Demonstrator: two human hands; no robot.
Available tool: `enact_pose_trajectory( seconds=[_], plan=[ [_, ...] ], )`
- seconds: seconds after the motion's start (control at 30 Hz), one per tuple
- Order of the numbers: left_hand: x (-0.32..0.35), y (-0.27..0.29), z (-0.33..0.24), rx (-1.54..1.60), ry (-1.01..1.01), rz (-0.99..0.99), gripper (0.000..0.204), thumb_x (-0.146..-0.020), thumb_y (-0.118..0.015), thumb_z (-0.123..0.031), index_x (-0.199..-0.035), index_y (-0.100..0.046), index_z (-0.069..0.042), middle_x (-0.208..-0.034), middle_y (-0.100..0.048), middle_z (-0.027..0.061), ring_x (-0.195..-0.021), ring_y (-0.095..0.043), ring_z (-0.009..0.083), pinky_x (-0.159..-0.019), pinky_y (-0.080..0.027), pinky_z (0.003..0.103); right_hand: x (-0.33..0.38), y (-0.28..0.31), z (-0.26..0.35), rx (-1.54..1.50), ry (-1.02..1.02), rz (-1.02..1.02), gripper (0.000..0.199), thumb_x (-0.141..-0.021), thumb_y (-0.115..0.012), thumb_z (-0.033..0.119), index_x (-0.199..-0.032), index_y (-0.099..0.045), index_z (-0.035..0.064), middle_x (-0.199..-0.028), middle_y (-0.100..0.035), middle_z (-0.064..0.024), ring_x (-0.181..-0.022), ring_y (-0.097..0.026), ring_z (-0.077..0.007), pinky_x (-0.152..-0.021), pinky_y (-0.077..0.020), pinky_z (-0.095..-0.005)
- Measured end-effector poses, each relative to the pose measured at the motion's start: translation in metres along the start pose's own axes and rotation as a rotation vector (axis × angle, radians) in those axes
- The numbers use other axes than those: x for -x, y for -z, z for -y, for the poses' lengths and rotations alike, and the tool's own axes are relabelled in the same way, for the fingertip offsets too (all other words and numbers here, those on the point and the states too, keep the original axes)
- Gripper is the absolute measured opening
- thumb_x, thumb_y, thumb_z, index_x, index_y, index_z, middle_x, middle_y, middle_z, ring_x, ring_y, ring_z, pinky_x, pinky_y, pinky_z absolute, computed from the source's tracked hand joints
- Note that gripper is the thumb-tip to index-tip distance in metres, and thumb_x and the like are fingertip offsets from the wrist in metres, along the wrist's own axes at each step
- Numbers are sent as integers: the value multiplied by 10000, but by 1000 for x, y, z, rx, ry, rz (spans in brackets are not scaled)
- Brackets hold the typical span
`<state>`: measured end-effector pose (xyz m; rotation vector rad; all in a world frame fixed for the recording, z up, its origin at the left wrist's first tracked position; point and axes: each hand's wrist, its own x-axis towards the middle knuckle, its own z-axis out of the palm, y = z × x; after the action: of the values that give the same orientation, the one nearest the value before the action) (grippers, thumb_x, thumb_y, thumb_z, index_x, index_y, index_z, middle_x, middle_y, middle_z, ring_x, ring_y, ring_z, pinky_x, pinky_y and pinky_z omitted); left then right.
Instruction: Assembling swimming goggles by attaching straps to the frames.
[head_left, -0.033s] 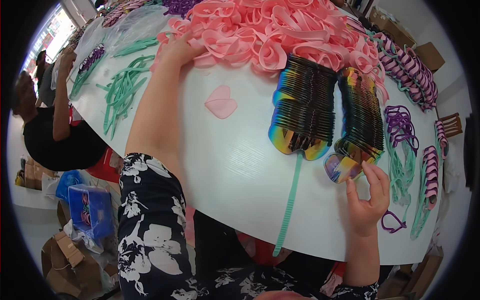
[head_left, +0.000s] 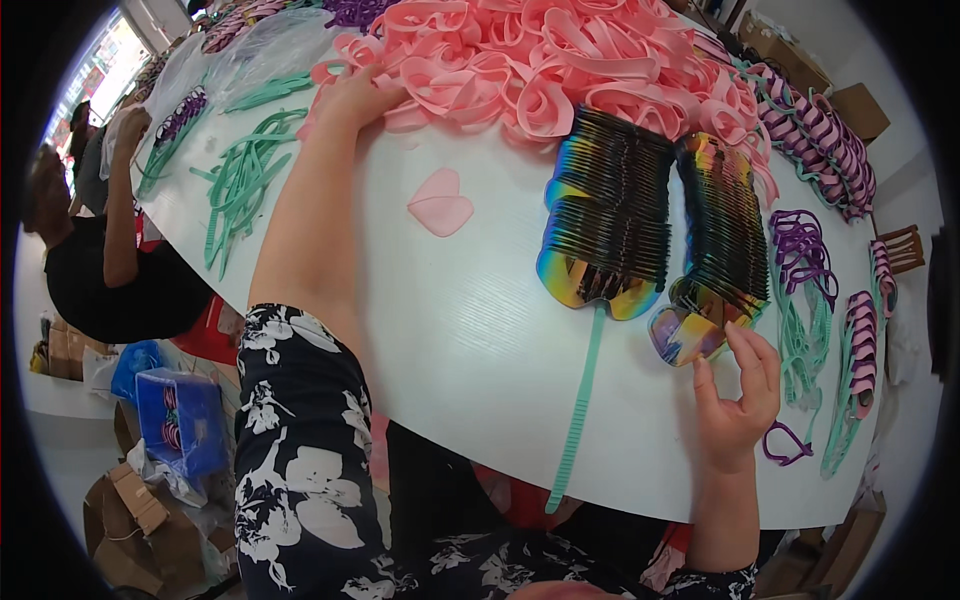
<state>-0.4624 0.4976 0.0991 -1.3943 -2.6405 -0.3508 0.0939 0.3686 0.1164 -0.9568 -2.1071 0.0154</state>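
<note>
Your left hand (head_left: 355, 98) sinks curled fingers into the pile of pink rubber straps (head_left: 560, 60) at the white table's (head_left: 470, 340) far edge, fingertips hidden, while your right hand (head_left: 738, 400) pinches a rainbow mirrored goggle lens (head_left: 685, 335).

lens stacks (head_left: 650, 225) on table (head_left: 480, 340), straps (head_left: 540, 60) behind

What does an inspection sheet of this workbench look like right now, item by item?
Surface: white table, largely covered.
Job's things: mirrored lens at right hand; pink strap pile under left hand.
Clutter: two lens stacks, green strap, green strips, pink lens, purple pieces.
Grips: right pinches the lens; left rests on straps.
Cables: nothing seen.
Surroundings: another person, cardboard boxes.
</note>
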Motion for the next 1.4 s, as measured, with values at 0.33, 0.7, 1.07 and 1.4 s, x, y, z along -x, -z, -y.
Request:
enact_pose_trajectory(
  seconds=[0.33,0.7,1.07,1.4],
  plan=[
    [61,21,-35,158,-143,-258,372,-845,-696,-372,-1093,-714,-95,-978,-739,165,-911,-704,356,-826,-545,451,2,3,-2,-32,18,-19,485,-714,-807,-53,-1183,-685,-29,-1136,-658,-160,-1000,-648,-286,-868,-532,-347],
    [242,82,-77,510,-246,22,557,-806,-739,-384,-1226,-662,-27,-1125,-686,223,-1085,-650,388,-931,-514,455,3,4,-3,-85,135,-139,449,-725,-835,2,-1155,-706,15,-1111,-669,-129,-1007,-644,-279,-855,-538,-350],
    [296,80,1,463,-219,-402,307,-905,-695,-269,-1110,-698,-40,-1100,-682,211,-983,-669,346,-869,-530,420,1,1,-12,-115,187,-250,442,-713,-843,71,-1137,-719,59,-1110,-680,-103,-1029,-648,-293,-885,-530,-379],
    [324,72,18,372,-375,-390,223,-824,-672,-53,-1041,-710,-25,-1109,-675,213,-1005,-657,368,-898,-522,428,31,45,32,-149,212,-289,434,-724,-838,19,-1134,-695,13,-1099,-680,-140,-1009,-662,-301,-877,-540,-378]
  ],
)
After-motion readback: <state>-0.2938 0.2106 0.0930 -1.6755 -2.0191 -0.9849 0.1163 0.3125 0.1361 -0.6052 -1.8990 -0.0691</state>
